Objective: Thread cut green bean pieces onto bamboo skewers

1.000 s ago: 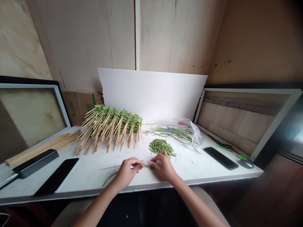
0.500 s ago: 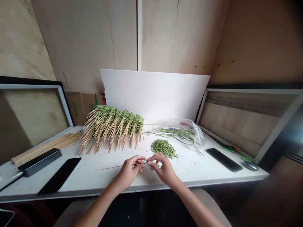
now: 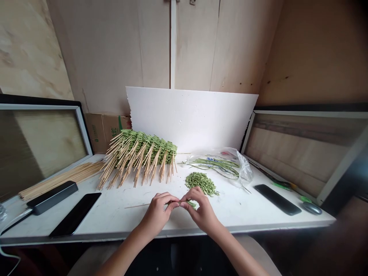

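Observation:
My left hand (image 3: 159,212) pinches a thin bamboo skewer (image 3: 136,206), whose bare end points left beyond the knuckles. My right hand (image 3: 202,210) meets it fingertip to fingertip, closed on a small green bean piece, mostly hidden by the fingers. A few more green bean pieces (image 3: 192,204) show beside the right fingers. Just behind that hand lies a heap of short cut green beans (image 3: 201,182). Farther back on the left is a big stack of skewers threaded with bean pieces (image 3: 149,147), their bare ends facing me.
Loose bamboo skewers (image 3: 61,180) lie at left, near a black box with a cable (image 3: 54,196) and a black phone (image 3: 76,214). Whole long beans (image 3: 218,165) lie in a clear plastic bag (image 3: 243,168). Another dark phone (image 3: 277,199) and a mouse (image 3: 312,208) are at right.
My fingertips have drawn together, covering the green piece that showed between them. The whole view has shifted slightly; the stack and heap look the same.

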`<action>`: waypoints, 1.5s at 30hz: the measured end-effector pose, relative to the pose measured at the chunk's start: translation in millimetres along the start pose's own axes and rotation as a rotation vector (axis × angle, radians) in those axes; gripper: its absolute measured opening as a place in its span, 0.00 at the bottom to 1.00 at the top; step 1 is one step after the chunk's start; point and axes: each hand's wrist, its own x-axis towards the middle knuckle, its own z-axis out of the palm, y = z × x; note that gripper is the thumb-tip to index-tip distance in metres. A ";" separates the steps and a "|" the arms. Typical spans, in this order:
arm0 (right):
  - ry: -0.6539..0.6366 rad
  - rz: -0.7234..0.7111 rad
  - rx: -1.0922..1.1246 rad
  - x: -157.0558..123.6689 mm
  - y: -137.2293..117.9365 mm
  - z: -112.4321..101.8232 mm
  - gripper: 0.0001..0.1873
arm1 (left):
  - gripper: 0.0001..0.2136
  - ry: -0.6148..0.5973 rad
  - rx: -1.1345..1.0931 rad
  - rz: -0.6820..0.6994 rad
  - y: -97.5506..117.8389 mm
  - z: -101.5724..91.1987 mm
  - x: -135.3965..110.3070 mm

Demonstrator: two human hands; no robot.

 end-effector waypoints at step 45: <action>-0.062 0.210 -0.367 -8.0 61.9 -3.0 0.21 | 0.15 -0.164 -0.273 -0.238 -5.3 3.0 0.8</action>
